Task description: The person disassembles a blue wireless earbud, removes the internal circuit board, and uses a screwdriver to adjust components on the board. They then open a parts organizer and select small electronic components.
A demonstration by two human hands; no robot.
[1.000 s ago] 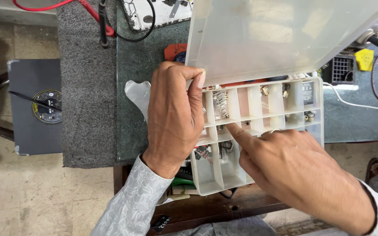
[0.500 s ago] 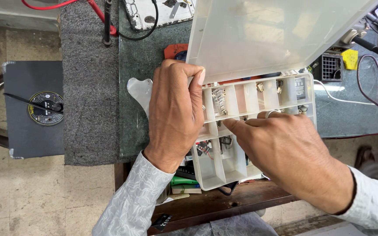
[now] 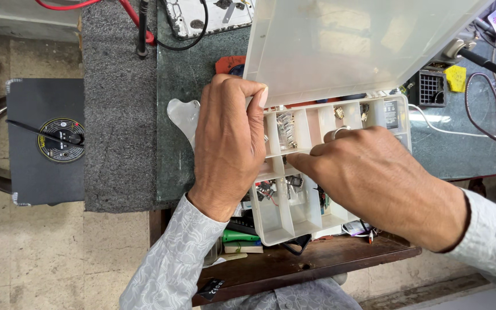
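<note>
A white, translucent plastic compartment box (image 3: pixel 311 172) lies open on the dark green surface (image 3: pixel 190 74), its long axis running from the surface's near edge away toward the raised, frosted plastic lid (image 3: pixel 345 40), which stands up at the far side; the near end of the box overhangs the edge above a brown wooden shelf (image 3: pixel 294 267). The left hand (image 3: pixel 228 143) sits on the box's left wall, palm down, fingers curled over the rim where lid meets tray, thumb and fingertips pressed against the plastic; it grips the box itself and nothing loose. The right hand (image 3: pixel 374 178) comes in from the right and lies across the middle rows, its fingers drawn together and pointing left toward the central divider; whether the fingertips pinch any small part I cannot tell, since the back of the hand hides them. The far row of cells holds small metal and glass components (image 3: pixel 285 129), just beyond the right hand's knuckles and just right of the left hand's fingertips; the near cells hold little wired parts (image 3: pixel 268 189), directly below the right fingertips. Of the two, the right hand is the nearer to the contents; the left only touches the wall. A grey felt mat (image 3: pixel 119 115) lies well to the left, apart from both hands.
</note>
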